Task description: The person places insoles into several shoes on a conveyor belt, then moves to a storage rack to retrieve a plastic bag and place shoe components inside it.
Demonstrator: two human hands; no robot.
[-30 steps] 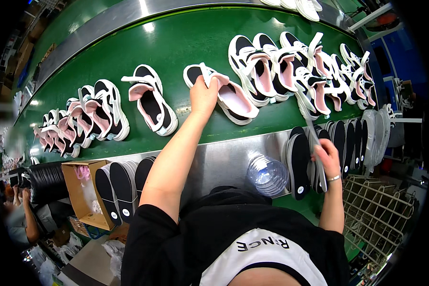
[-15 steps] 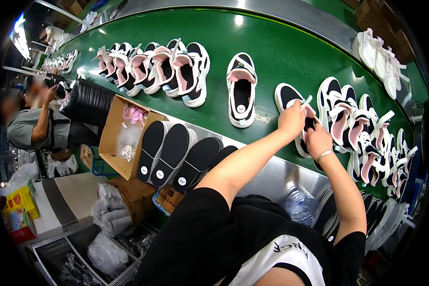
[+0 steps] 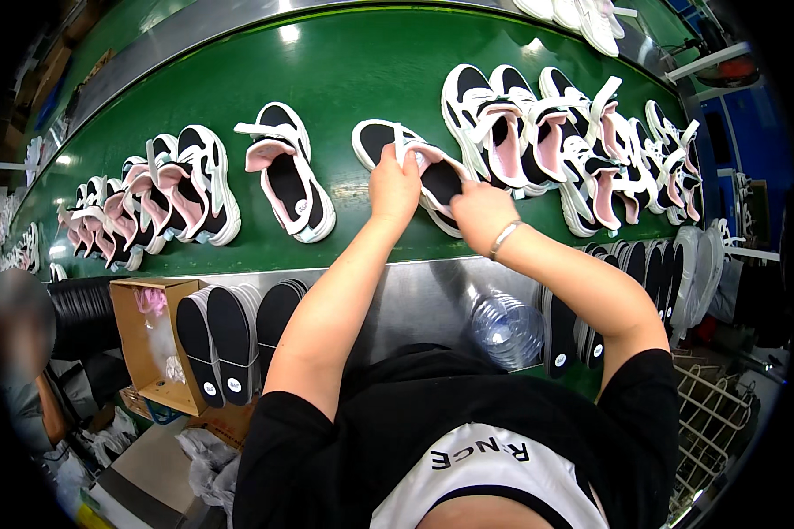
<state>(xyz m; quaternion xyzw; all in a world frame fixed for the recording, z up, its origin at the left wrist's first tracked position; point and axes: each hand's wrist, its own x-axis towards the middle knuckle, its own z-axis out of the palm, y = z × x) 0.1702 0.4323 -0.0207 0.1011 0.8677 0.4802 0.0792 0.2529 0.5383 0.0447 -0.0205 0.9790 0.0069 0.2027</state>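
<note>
A black and white sneaker (image 3: 378, 139) with a pink lining lies on the green surface, its toe pointing to the far left. My left hand (image 3: 395, 187) is closed on its tongue and white strap. My right hand (image 3: 487, 217) is closed at the heel end, with curled fingers at the collar; its fingertips are partly hidden. Between the hands a black insole (image 3: 441, 182) shows inside the opening. Left of it stands another sneaker (image 3: 288, 176) of the same kind, apart from both hands, with a black insole carrying a round white label.
Rows of matching sneakers stand at left (image 3: 205, 189) and right (image 3: 494, 110). Along the metal edge are stacked black insoles (image 3: 229, 339), a cardboard box (image 3: 166, 398) and a large clear plastic bottle (image 3: 507, 331). Another person (image 3: 28, 414) is at the far left.
The view has swung, so the bench things appear farther left. My right hand has shifted from the sneaker's opening to its heel end. My left hand still grips the tongue area.
</note>
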